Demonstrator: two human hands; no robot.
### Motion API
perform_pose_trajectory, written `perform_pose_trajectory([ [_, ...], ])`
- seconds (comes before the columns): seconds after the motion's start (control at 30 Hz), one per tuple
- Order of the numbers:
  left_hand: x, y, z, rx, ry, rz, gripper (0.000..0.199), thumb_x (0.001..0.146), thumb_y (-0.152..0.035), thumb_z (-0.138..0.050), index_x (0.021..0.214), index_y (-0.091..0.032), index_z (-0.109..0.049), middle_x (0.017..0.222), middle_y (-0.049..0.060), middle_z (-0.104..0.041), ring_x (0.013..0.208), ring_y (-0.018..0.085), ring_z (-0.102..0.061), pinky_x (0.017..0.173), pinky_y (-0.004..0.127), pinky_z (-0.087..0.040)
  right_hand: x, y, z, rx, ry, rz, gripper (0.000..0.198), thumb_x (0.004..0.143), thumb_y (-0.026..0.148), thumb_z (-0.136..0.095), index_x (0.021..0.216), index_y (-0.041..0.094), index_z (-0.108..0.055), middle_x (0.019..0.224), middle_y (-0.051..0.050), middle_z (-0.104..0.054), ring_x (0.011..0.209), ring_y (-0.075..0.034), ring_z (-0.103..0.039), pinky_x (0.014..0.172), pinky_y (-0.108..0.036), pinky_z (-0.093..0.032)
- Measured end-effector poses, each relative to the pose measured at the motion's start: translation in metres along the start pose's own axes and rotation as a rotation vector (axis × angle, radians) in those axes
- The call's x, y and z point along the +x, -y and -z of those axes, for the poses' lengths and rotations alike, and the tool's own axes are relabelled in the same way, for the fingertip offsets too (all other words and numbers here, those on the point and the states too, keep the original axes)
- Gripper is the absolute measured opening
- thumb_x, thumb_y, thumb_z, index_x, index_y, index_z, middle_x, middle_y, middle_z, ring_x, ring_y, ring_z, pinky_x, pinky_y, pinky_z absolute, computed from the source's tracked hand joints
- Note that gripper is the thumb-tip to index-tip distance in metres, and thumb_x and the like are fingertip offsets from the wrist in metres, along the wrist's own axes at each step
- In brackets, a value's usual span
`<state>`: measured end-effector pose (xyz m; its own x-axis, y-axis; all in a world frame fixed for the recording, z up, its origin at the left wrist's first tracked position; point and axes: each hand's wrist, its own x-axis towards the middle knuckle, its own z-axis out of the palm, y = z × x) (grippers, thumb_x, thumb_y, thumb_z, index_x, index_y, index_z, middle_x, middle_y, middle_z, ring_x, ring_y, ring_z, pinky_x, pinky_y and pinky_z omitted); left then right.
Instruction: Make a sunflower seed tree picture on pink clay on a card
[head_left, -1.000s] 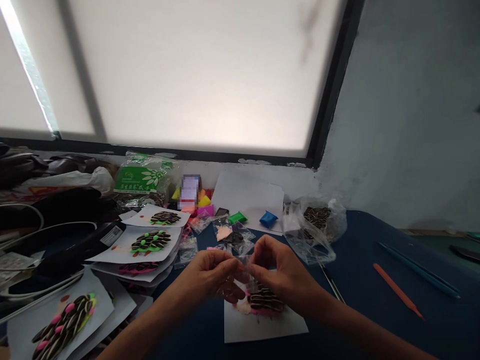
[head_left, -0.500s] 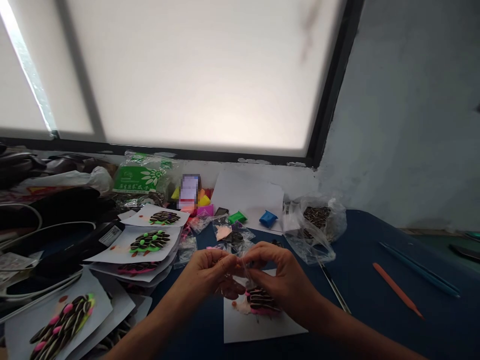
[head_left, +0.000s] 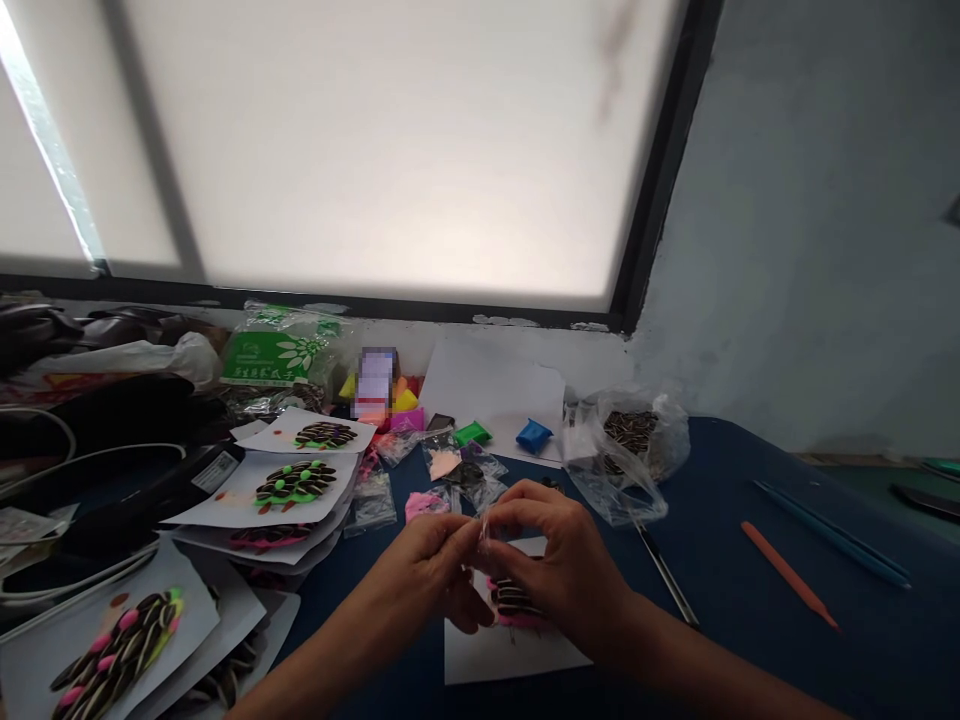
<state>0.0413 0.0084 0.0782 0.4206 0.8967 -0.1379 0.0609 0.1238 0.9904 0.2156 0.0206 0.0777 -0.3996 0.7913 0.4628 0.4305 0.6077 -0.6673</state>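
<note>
Both hands meet above the blue table. From the left, the left hand pinches one edge of a small clear plastic packet with thumb and fingertips, and the right hand pinches the other edge, so the packet sits between them. Just beneath lies a white sheet bearing a pink clay and sunflower-seed piece. Farther right rests an orange stick.

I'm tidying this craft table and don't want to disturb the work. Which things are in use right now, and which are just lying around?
In use:
left hand and right hand, pinching a small clear packet
seed-and-clay piece on paper just under the hands

Lying about:
finished seed pictures
bag of seeds
orange stick
blue clay
</note>
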Motion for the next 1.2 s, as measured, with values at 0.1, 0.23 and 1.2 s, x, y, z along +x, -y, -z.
perform_pose_trajectory([
  [0.1,-0.003,-0.003,0.002,0.018,0.046,-0.019,0.062,0.071,-0.077,-0.064,0.079,-0.016,-0.063,0.069,0.003,-0.068,0.052,0.016,-0.067,0.050,0.026,-0.052,0.001,-0.001,0.001,0.032,-0.020,0.032,0.011,0.085,0.010,-0.070,0.081,0.019,-0.075,0.085,-0.003,-0.066,0.077,-0.017,-0.065,0.067,-0.027,-0.049],
  [0.23,-0.003,-0.003,0.009,0.023,0.041,-0.050,0.036,0.070,-0.048,-0.070,0.085,-0.016,-0.062,0.077,0.000,-0.066,0.056,0.014,-0.069,0.051,0.023,-0.049,0.004,-0.001,0.006,0.074,-0.026,0.045,0.017,0.086,0.007,-0.063,0.077,0.019,-0.072,0.081,-0.002,-0.065,0.073,-0.016,-0.063,0.064,-0.026,-0.049],
  [1.2,0.003,-0.005,0.037,-0.010,-0.154,-0.010,0.030,0.065,-0.037,-0.059,0.083,-0.015,-0.068,0.045,-0.005,-0.056,0.039,0.013,-0.053,0.040,0.021,-0.034,0.003,0.008,0.015,0.159,0.009,-0.025,0.007,0.088,0.017,-0.056,0.086,0.022,-0.061,0.097,-0.004,-0.062,0.093,-0.020,-0.061,0.081,-0.033,-0.050],
])
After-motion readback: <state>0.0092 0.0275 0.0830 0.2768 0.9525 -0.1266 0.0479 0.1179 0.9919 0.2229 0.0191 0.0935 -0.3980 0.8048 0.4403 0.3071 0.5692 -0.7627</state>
